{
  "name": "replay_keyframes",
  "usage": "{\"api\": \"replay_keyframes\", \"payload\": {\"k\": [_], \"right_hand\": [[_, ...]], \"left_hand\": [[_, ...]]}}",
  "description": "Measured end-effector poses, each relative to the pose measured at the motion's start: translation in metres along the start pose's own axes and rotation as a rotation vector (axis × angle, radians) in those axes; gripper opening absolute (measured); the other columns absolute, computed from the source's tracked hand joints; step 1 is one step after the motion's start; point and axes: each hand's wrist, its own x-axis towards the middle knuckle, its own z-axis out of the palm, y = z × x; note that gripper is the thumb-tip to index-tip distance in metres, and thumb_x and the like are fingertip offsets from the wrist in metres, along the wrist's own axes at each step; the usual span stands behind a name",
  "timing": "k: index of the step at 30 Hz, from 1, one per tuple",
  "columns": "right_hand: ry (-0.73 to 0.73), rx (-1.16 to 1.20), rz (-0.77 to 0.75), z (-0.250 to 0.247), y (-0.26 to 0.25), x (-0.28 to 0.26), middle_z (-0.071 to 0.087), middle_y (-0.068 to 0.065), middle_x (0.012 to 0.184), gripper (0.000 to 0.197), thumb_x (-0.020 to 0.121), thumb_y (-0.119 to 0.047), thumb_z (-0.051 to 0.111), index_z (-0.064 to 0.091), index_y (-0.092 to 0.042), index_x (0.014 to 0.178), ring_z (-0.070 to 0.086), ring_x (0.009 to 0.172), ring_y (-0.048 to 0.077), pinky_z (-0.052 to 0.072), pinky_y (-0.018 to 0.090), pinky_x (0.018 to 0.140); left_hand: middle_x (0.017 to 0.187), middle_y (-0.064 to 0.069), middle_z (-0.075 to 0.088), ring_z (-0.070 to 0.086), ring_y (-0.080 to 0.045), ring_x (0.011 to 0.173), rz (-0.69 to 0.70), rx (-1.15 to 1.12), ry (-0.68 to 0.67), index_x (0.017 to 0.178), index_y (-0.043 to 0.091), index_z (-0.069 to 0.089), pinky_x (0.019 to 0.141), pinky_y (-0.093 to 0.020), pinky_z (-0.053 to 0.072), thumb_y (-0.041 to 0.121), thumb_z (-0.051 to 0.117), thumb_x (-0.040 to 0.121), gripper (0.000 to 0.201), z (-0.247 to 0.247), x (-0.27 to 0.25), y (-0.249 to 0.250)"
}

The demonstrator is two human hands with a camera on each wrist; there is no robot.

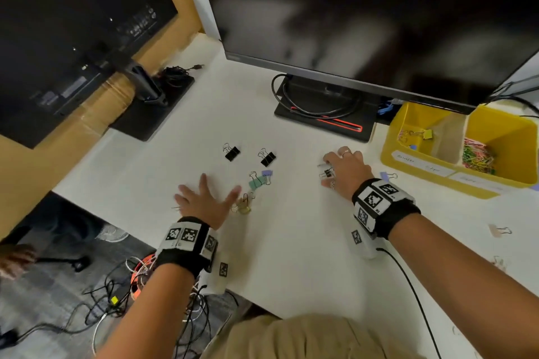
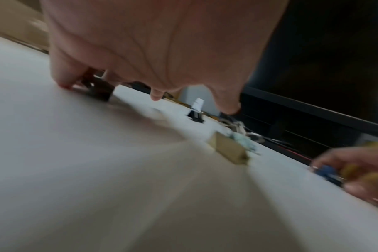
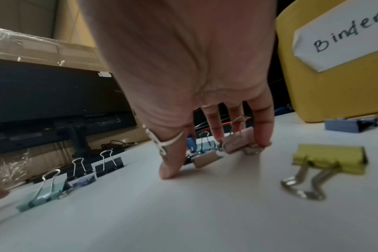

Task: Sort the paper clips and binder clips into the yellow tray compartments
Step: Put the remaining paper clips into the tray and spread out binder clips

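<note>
My left hand (image 1: 204, 197) lies flat with fingers spread on the white desk (image 1: 291, 256); a gold binder clip (image 1: 243, 204) sits by its thumb. My right hand (image 1: 339, 167) is clawed over a small cluster of binder clips (image 3: 235, 144), thumb on one side and fingers on the other, tips on the desk. Two black clips (image 1: 232, 152) (image 1: 267, 157) and a green and a purple one (image 1: 256, 181) lie between the hands. The yellow tray (image 1: 408, 125) stands at the right, with binder clips in its left compartment and paper clips (image 1: 478, 157) in its right.
A monitor (image 1: 364, 23) on its stand (image 1: 323, 114) rises behind the clips. A purple clip (image 1: 388, 175) lies before the tray, a yellow one (image 3: 330, 158) right of my right hand, a pink one (image 1: 498, 230) near the desk's right. The desk's left edge drops to a cabled floor.
</note>
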Motion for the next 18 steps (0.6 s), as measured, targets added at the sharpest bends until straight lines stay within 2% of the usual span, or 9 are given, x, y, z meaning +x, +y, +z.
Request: {"api": "replay_keyframes", "payload": {"k": [4,7,9,11,14,16,18], "right_hand": [[-0.084,-0.023,-0.031,-0.001,0.004,-0.004,0.025,0.009,0.146,0.07,0.081,-0.033,0.064,0.023,-0.033,0.137,0.026,0.129,0.032,0.038,0.05,0.098],[-0.157,-0.073,-0.089,-0.005,0.008,-0.006,0.022,0.011,0.148,0.07,0.081,-0.027,0.065,0.025,-0.034,0.138,0.025,0.13,0.034,0.036,0.047,0.103],[-0.186,-0.097,-0.128,-0.005,0.012,-0.008,0.024,0.015,0.147,0.065,0.084,-0.015,0.061,0.028,-0.029,0.138,0.028,0.127,0.036,0.034,0.04,0.107],[-0.174,-0.099,-0.134,-0.002,0.017,-0.012,0.028,0.017,0.144,0.063,0.084,-0.006,0.056,0.03,-0.025,0.138,0.031,0.124,0.037,0.035,0.037,0.106],[-0.13,-0.1,-0.132,0.003,0.021,-0.015,0.034,0.016,0.139,0.059,0.084,-0.002,0.054,0.034,-0.022,0.136,0.035,0.119,0.037,0.038,0.038,0.101],[-0.115,-0.087,-0.13,0.004,0.021,-0.017,0.037,0.017,0.136,0.055,0.084,0.0,0.053,0.038,-0.019,0.134,0.036,0.117,0.037,0.041,0.04,0.099],[-0.095,-0.078,-0.132,0.007,0.021,-0.017,0.039,0.018,0.131,0.049,0.084,0.002,0.052,0.042,-0.014,0.128,0.037,0.113,0.037,0.044,0.043,0.095]], "left_hand": [[0.154,-0.027,-0.005,0.0,-0.048,0.141,0.249,0.201,-0.073,0.147,0.024,-0.016,0.118,-0.053,0.012,0.081,0.043,0.067,0.115,0.019,-0.008,0.031],[0.156,-0.018,-0.008,0.0,-0.049,0.14,0.383,0.305,-0.114,0.145,0.032,-0.017,0.117,-0.054,0.016,0.072,0.046,0.076,0.102,0.029,-0.015,0.048],[0.157,-0.015,-0.008,0.002,-0.051,0.138,0.45,0.378,-0.101,0.146,0.035,-0.01,0.115,-0.055,0.02,0.062,0.039,0.086,0.083,0.036,-0.02,0.054],[0.157,-0.012,-0.008,0.004,-0.052,0.137,0.499,0.417,-0.113,0.147,0.036,-0.003,0.114,-0.056,0.021,0.057,0.036,0.09,0.072,0.041,-0.026,0.057],[0.158,-0.01,-0.007,0.002,-0.05,0.138,0.552,0.426,-0.217,0.147,0.034,0.001,0.116,-0.054,0.02,0.062,0.045,0.084,0.082,0.033,-0.029,0.057],[0.157,-0.006,0.004,0.012,-0.04,0.139,0.587,0.362,-0.271,0.146,0.034,0.011,0.112,-0.049,0.029,0.06,0.062,0.073,0.093,0.017,-0.026,0.054],[0.151,-0.003,0.017,0.024,-0.031,0.133,0.62,0.339,-0.289,0.143,0.034,0.024,0.105,-0.044,0.038,0.05,0.077,0.063,0.097,0.003,-0.02,0.047]]}}
